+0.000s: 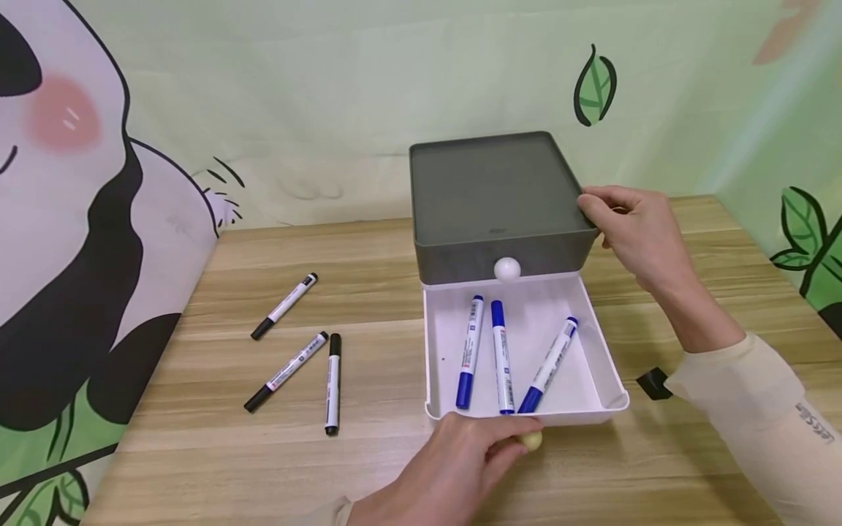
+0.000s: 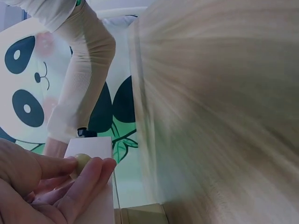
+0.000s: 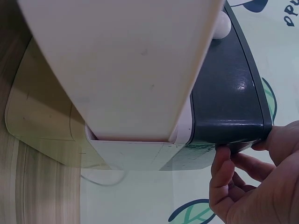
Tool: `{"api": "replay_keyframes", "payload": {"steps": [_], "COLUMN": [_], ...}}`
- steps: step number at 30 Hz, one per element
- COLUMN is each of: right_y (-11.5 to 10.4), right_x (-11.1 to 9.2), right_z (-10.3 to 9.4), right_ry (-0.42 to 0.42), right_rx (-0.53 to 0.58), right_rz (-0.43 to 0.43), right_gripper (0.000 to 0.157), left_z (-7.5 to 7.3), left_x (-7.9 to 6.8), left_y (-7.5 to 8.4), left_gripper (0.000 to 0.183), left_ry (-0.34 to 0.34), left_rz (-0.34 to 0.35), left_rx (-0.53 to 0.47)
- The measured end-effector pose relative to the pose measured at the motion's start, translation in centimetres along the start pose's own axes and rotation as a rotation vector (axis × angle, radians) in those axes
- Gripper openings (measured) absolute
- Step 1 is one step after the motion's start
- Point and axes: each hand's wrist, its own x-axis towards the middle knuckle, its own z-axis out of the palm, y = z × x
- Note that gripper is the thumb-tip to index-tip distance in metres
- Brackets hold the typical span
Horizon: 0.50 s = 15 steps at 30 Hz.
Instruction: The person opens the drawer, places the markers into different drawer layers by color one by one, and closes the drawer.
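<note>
A drawer box with a dark grey top section (image 1: 500, 190) stands on the table, and its white drawer (image 1: 520, 351) is pulled far out toward me. Inside the drawer lie three blue-capped markers: a left one (image 1: 470, 351), a middle one (image 1: 503, 358) and a right one (image 1: 549, 365). My left hand (image 1: 447, 464) pinches the drawer's pale yellow knob (image 2: 81, 162) between thumb and fingers. At the box's right side, my right hand (image 1: 641, 230) grips the dark grey section's edge, thumb on top; in the right wrist view its other fingers (image 3: 222, 172) are underneath.
Three black-capped markers lie on the wooden table left of the box: one farther back (image 1: 284, 307), one slanted (image 1: 286, 371) and one nearly straight (image 1: 332, 383). A white knob (image 1: 507, 269) sticks out above the drawer. A small black piece (image 1: 654, 383) lies beside my right sleeve.
</note>
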Motion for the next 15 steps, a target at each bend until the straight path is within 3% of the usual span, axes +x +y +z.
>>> {"api": "replay_keyframes", "payload": {"steps": [15], "right_y": [0.0], "right_x": [0.1], "right_z": [0.1], "right_ry": [-0.003], "right_rx": [0.002], "right_rz": [0.004], "right_gripper": [0.042], "left_z": [-0.5], "left_x": [2.0], "left_y": [-0.5], "left_gripper": [0.021], "left_ry": [0.147], "left_rz": [-0.038], "left_rx": [-0.007]}}
